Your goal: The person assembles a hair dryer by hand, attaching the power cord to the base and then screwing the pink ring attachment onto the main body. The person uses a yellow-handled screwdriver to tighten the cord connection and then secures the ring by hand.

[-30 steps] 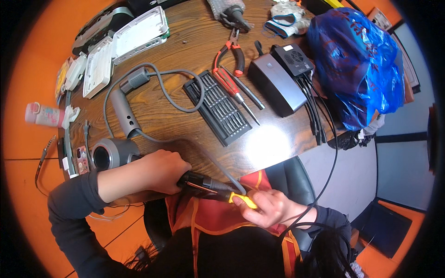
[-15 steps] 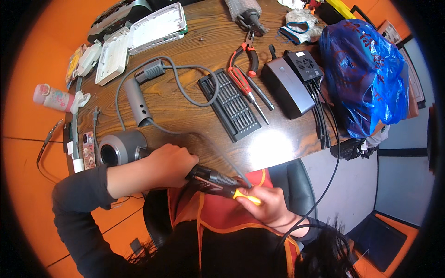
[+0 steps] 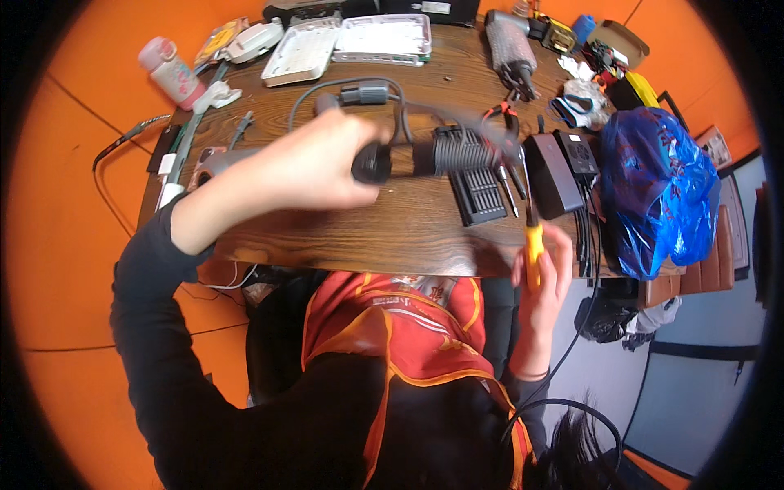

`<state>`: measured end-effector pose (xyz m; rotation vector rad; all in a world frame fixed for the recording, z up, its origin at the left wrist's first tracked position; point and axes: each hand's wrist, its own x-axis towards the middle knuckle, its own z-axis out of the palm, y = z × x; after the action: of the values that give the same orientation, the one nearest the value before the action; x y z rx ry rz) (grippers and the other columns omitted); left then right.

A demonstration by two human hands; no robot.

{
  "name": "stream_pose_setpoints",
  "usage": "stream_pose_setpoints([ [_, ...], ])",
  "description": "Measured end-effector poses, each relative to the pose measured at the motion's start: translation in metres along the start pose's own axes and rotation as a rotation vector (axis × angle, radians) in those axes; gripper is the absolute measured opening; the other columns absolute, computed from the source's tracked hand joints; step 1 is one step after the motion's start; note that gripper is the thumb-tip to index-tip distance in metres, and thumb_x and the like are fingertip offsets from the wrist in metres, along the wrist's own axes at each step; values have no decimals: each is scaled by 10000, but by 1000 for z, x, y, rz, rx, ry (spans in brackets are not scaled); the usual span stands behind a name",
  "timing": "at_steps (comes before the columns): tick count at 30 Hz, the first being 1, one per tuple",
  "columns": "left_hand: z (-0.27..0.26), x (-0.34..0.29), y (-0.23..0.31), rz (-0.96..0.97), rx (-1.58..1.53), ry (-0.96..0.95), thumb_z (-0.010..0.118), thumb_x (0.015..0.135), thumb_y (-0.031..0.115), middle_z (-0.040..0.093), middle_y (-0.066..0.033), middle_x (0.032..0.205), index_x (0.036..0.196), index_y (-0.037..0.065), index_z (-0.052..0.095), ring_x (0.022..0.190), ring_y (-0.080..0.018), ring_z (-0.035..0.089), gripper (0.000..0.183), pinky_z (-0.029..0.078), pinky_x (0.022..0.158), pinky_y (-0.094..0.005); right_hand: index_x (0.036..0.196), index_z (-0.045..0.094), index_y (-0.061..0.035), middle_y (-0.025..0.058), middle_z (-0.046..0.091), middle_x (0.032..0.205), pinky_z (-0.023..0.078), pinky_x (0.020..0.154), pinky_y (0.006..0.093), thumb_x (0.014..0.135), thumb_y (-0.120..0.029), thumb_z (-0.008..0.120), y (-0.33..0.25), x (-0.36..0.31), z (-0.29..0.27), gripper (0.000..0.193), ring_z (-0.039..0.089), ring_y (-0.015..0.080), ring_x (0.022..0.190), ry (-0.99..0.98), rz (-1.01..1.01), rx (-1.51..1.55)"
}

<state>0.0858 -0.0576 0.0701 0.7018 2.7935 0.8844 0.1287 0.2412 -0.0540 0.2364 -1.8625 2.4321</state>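
My left hand point(image 3: 331, 163), reaching over the table, is closed around one end of a dark cylindrical part point(image 3: 425, 159) with a ribbed section. The part is held roughly level and is smeared by motion. A grey cord runs behind it. My right hand point(image 3: 547, 265), by the table's front edge, holds a screwdriver by its yellow handle point(image 3: 534, 253). Its shaft points away from me, near the right end of the dark part. Below that part lies a black bit set point(image 3: 480, 198), partly covered. Beside it is another screwdriver point(image 3: 510, 192).
Red-handled pliers point(image 3: 511, 118) lie behind the bit set. To the right stand a grey box-shaped device point(image 3: 553, 175), a small black device point(image 3: 578, 153) with cables and a blue plastic bag point(image 3: 661, 184). White plastic housings point(image 3: 384, 37) lie at the back; a pink-and-white bottle point(image 3: 171, 73) stands at the left.
Both hands have risen from my lap to the table. My left hand carries the dark part up over the tabletop; the screwdriver has moved right and its shaft now points away. The view has shifted.
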Motion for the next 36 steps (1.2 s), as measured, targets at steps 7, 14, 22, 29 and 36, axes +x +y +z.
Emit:
stream_pose_setpoints([
  [7, -18, -24, -12, -30, -719, 290, 615, 719, 96, 512, -13, 577, 737, 17, 496, 483, -89, 515, 143, 428, 449, -228, 1217, 469, -57, 188, 514, 954, 435, 791, 372, 796, 91, 478, 23, 67, 69, 447, 529, 345, 876, -307, -540, -878],
  [14, -3, -35, -29, 191, -1113, 414, 643, 765, 99, 535, -53, 613, 763, 18, 511, 526, -122, 549, 155, 471, 499, -261, 1185, 509, -58, 182, 448, 930, 453, 715, 397, 732, 39, 502, 65, 88, 95, 464, 484, 333, 856, -400, -605, -1308],
  [22, 17, -27, -29, 299, -1065, 461, 693, 729, 41, 555, -47, 648, 772, 18, 519, 558, -118, 561, 181, 464, 524, -257, 1194, 536, -97, 164, 468, 960, 428, 744, 386, 767, -30, 538, 66, 86, 101, 432, 490, 309, 871, -426, -497, -1443],
  [29, 31, -16, -25, 322, -723, 484, 725, 691, 39, 557, -15, 742, 813, 62, 532, 715, -104, 545, 229, 447, 654, -249, 1126, 580, -74, 122, 581, 955, 449, 743, 344, 817, -19, 557, -31, 84, 127, 315, 583, 274, 857, -228, -816, -1008],
  [36, 40, -9, -23, 230, -746, 466, 775, 682, 179, 578, -38, 760, 841, 33, 559, 743, -132, 548, 305, 446, 712, -287, 1177, 537, 11, 139, 622, 1011, 456, 814, 273, 873, -15, 488, -77, 82, 151, 309, 600, 178, 936, -460, -651, -396],
])
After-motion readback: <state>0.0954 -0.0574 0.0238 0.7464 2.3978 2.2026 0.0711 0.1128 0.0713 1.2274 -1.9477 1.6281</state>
